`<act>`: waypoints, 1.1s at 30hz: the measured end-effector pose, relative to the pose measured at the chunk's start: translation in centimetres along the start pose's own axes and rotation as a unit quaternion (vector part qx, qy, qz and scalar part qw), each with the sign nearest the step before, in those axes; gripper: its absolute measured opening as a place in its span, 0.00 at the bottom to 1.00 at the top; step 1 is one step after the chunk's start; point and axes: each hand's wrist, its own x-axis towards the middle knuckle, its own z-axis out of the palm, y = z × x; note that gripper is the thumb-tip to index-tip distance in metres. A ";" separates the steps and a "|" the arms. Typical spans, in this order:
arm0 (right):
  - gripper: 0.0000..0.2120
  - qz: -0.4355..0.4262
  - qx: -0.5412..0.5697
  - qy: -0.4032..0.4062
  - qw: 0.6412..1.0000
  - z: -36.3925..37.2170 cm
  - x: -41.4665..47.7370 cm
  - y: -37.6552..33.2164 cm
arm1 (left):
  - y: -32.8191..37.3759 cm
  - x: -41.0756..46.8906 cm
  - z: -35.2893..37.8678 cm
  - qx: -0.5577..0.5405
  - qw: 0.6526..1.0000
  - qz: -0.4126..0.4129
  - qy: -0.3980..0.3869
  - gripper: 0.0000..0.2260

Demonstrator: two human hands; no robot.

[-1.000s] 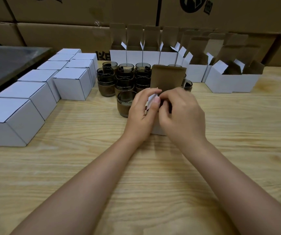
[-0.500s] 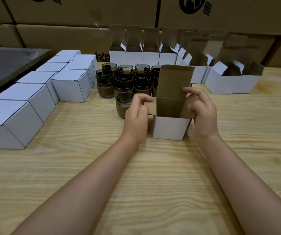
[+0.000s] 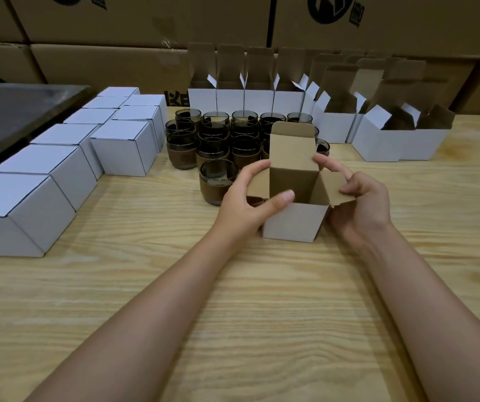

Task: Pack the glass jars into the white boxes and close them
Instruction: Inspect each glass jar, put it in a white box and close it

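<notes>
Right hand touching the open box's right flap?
Touching. Head view: fingers of the right hand curl over the right flap of the open box; no gap shows.

1. The left forearm (image 3: 160,303) and the right forearm (image 3: 435,300) are both bare, with uncovered skin from the wrists down to the bottom edge of the view.
2. The left hand (image 3: 241,204) is bare; its thumbnail (image 3: 286,196) is short, rounded and plain.
3. The right hand (image 3: 363,204) is bare as well, and its fingers (image 3: 331,166) are slim with short nails.
</notes>
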 end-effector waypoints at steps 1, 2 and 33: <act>0.33 -0.003 -0.004 0.002 1.000 0.0 -0.1 0.0 | 0.0 0.0 -0.1 0.006 1.000 0.005 -0.003 0.29; 0.32 -0.004 -0.008 0.004 1.000 -0.1 -0.2 -0.1 | 0.0 0.0 -0.1 0.006 1.000 0.004 -0.005 0.31; 0.28 -0.066 -0.826 -0.197 0.524 15.8 3.4 -0.5 | -1.5 1.1 0.1 0.085 0.996 -0.011 0.005 0.21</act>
